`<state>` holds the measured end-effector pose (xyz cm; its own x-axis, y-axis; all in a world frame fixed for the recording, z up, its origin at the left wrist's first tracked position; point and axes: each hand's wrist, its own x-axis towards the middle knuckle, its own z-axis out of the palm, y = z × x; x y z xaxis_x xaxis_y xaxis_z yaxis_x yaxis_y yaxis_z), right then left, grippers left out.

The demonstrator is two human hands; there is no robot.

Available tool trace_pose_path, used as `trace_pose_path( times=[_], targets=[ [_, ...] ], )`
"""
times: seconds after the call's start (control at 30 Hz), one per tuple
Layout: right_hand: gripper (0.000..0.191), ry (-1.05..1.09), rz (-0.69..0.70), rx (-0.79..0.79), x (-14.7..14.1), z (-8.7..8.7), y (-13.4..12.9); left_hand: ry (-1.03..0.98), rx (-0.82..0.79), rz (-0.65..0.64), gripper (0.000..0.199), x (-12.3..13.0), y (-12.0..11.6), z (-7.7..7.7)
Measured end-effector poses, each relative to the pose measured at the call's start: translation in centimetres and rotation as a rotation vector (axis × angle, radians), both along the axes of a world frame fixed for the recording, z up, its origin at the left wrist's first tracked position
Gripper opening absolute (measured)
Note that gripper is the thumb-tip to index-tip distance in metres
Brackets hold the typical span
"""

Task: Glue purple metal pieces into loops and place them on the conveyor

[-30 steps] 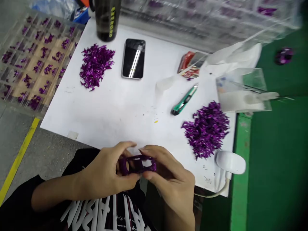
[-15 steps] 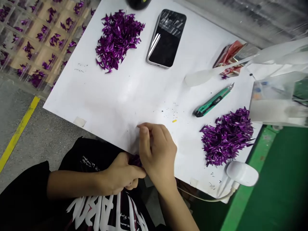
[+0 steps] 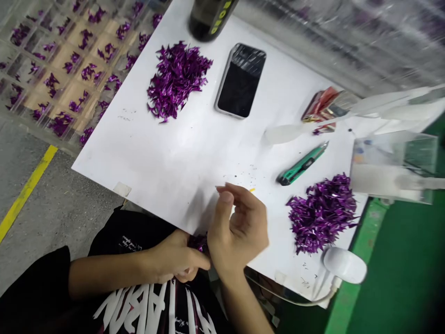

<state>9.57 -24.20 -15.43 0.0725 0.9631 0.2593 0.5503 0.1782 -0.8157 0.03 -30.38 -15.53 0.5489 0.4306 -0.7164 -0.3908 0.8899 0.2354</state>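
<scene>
Your left hand [image 3: 175,257] and right hand [image 3: 241,232] hide most of the purple piece [image 3: 199,242], so its shape can't be read. Right-hand fingers are motion-blurred. Black bottle [image 3: 210,18] is cut off by the top edge. Clear acrylic box [image 3: 392,167] at right is blurred, contents unreadable. Specks [image 3: 239,176] on the white board [image 3: 114,162] are too small to identify. Yellow bit [image 3: 252,189] sits partly behind your fingers. Shirt lettering [image 3: 149,308] is cut off by the bottom edge.

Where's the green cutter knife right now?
In the head view, the green utility knife lies on the white board, right of the phone and just above the right-hand pile of shiny purple pieces.
</scene>
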Motion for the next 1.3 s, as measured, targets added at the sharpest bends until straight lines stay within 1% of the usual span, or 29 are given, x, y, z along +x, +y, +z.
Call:
trace_pose_path(
  times=[0.03,0.07,0.13,0.17,0.2,0.23,0.27,0.33,0.37,0.4,0.43,0.53,0.6,0.67,0.8,0.93,1.03,1.1,1.2,1.23,1.27,1.3],
  targets=[
    [0.015,0.168,-0.056,-0.066,0.0,0.4,-0.1,0.005,0.03,-0.039,0.013,-0.5,-0.1,0.0],
    [0.023,0.326,-0.102,-0.144,0.2,0.8,-0.1,0.002,0.063,-0.094,0.011,-1.1,-0.2,0.2],
    [0.033,0.547,-0.162,-0.278,0.9,1.4,0.0,-0.002,0.137,-0.241,0.025,-2.4,-0.4,0.7],
    [0.036,0.603,-0.181,-0.319,1.3,1.7,0.0,-0.02,0.172,-0.309,0.033,-3.1,-0.4,1.1],
    [0.036,0.634,-0.202,-0.338,1.8,1.9,0.2,0.002,0.202,-0.345,0.042,-3.8,-0.4,1.7],
    [0.037,0.651,-0.222,-0.337,2.3,2.1,0.3,-0.01,0.226,-0.413,0.054,-4.4,-0.1,2.3],
    [0.037,0.661,-0.235,-0.33,2.8,2.2,0.4,0.031,0.255,-0.452,0.064,-5.0,0.2,3.0],
    [0.037,0.683,-0.242,-0.316,3.5,2.4,0.5,0.12,0.311,-0.498,0.08,-5.7,1.0,4.4],
    [0.037,0.696,-0.241,-0.313,3.7,2.5,0.5,0.153,0.328,-0.493,0.084,-5.9,1.4,5.0],
    [0.037,0.708,-0.241,-0.31,3.9,2.5,0.5,0.175,0.34,-0.478,0.083,-5.9,1.9,5.6],
    [0.037,0.718,-0.242,-0.306,4.1,2.6,0.4,0.194,0.358,-0.455,0.078,-5.8,2.4,6.0],
    [0.034,0.723,-0.245,-0.242,4.5,2.6,0.2,0.291,0.491,-0.352,0.048,-5.2,3.7,6.7],
    [0.03,0.707,-0.238,-0.166,4.8,2.7,0.0,0.376,0.584,-0.263,0.033,-4.5,4.5,6.6],
    [0.027,0.685,-0.221,-0.094,4.9,2.8,-0.1,0.417,0.617,-0.193,0.027,-3.6,5.5,6.4],
    [0.024,0.653,-0.199,-0.008,5.2,3.2,0.1,0.351,0.637,-0.108,0.024,-1.7,7.8,5.8],
    [0.025,0.657,-0.177,0.003,5.4,3.6,0.6,0.302,0.638,0.004,0.032,-0.1,10.8,4.7],
    [0.029,0.709,-0.176,-0.006,5.6,3.6,1.2,0.289,0.633,0.037,0.036,0.4,12.8,3.5],
    [0.031,0.726,-0.201,-0.035,5.8,3.5,1.6,0.245,0.636,0.04,0.041,0.3,13.7,2.6],
    [0.037,0.683,-0.207,-0.107,6.1,3.3,2.4,0.144,0.649,0.047,0.051,-0.2,14.3,1.5],
    [0.035,0.66,-0.187,-0.121,6.3,3.3,2.6,0.118,0.656,0.05,0.055,-0.5,14.3,1.3],
    [0.029,0.638,-0.157,-0.122,6.5,3.3,3.0,0.099,0.662,0.055,0.059,-0.6,14.4,1.1],
    [0.02,0.614,-0.124,-0.105,6.8,3.3,3.4,0.089,0.666,0.062,0.063,-0.8,14.4,1.0]
  ],
)
